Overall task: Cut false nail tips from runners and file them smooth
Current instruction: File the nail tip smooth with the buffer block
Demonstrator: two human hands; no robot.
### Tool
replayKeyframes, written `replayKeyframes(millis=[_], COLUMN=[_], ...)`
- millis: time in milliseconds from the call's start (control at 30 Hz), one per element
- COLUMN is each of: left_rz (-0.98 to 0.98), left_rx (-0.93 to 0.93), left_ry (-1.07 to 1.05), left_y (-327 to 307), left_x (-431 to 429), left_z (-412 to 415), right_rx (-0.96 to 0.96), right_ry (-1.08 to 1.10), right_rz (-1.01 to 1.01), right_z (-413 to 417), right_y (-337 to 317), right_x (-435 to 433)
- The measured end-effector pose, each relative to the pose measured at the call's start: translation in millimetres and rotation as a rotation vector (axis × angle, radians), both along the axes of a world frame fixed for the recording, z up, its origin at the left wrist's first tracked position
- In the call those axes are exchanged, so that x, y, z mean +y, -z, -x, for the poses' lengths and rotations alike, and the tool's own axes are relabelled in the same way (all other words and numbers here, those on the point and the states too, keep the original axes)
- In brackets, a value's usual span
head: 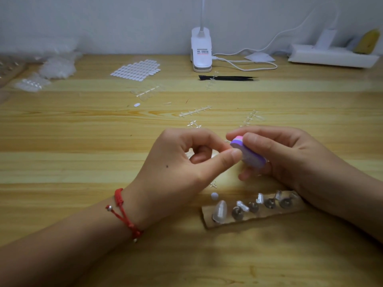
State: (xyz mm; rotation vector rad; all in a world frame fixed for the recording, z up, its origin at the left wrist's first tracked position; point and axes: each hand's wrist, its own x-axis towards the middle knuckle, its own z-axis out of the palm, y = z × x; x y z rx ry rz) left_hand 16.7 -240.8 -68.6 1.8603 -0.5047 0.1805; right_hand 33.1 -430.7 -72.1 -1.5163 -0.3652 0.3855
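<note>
The nail file (248, 152), a purple block, sits mid-table with the right hand (290, 156) curled round it. At its 9 o'clock the left hand (182, 160) pinches a tiny, mostly hidden nail tip (228, 141).

Left arm: our bare forearm reaches in from the table's near-left corner, wrist angled toward the middle.
Left hand (182, 160): we pinch a clear nail tip (228, 142), barely visible, between thumb and forefinger; the other fingers curl under.
Right arm: comes in from the right edge.
Right hand (279, 156): we grip a purple file block (248, 152), thumb on top, fingers curled beneath.
</note>
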Motion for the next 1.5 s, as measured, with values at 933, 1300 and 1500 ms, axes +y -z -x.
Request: replayKeyframes(millis=[933,1300,1500], left_rz=[0.119,0.169,0.105], left_rx=[0.111,0.147,0.122], left_ry=[-0.054,-0.103,-0.092], left_y=[-2.3,-1.9,-2.8], left_x=[1.0,0.7,0.5], left_z=[-1.6,-2.7,-1.9], right_rx=[0.101,0.141,0.164], right_ry=[0.163,0.165,0.151], right_rz=[-0.236,-0.237,-0.238], right_z=[0.7,0.4,1.0], right_y=[-4.3,-6.3,-7.2], right_x=[3.2,3.8,4.0])
